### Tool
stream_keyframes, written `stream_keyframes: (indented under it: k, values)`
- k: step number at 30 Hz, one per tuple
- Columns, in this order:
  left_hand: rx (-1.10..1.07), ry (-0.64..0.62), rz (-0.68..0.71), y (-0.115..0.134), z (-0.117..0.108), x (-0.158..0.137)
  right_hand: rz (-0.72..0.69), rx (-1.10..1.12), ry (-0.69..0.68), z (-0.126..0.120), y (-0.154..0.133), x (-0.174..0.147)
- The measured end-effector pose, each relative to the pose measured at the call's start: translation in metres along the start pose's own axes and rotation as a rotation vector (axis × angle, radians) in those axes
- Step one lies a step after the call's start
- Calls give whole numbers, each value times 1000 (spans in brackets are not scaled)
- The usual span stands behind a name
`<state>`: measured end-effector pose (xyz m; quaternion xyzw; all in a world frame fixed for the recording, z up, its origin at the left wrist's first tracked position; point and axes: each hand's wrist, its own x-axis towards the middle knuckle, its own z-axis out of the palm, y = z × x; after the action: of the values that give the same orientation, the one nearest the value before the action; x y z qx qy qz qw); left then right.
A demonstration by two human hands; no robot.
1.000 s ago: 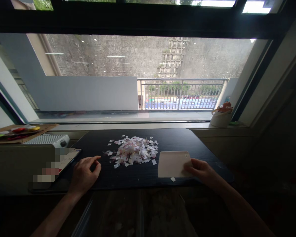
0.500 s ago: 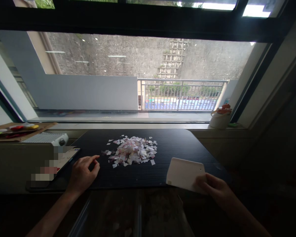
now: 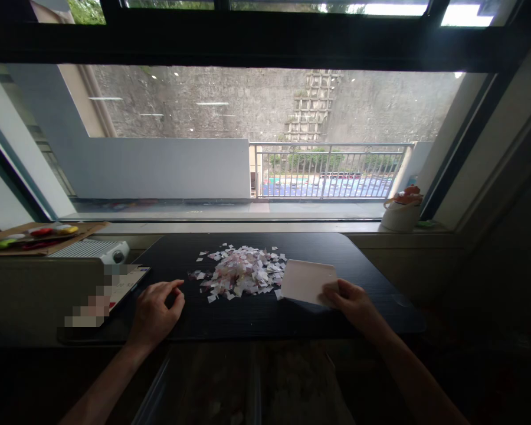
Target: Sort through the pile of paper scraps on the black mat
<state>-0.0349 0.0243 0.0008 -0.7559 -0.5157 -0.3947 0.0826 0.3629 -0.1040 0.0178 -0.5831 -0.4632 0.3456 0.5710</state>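
Right grip was clenched on the card, its left edge at the right fringe of the scraps; contact could not be told. Scraps lay heaped mid-way across the counter, strays around. Left grip was released, loosely curled, left of and nearer than the heap.

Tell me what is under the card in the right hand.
The table shows along the near edge of the card, with paper bits by its left edge. What lies directly beneath is covered and cannot be seen.
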Motion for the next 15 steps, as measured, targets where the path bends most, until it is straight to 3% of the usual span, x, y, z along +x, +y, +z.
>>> stream_keyframes:
  k: [6, 15]
  values:
    - [2, 4, 2, 0, 1, -1, 28, -60, -67, -20, -11, -15]
    - [5, 2, 6, -3, 3, -1, 132, -16, -100, -8, -2, -11]
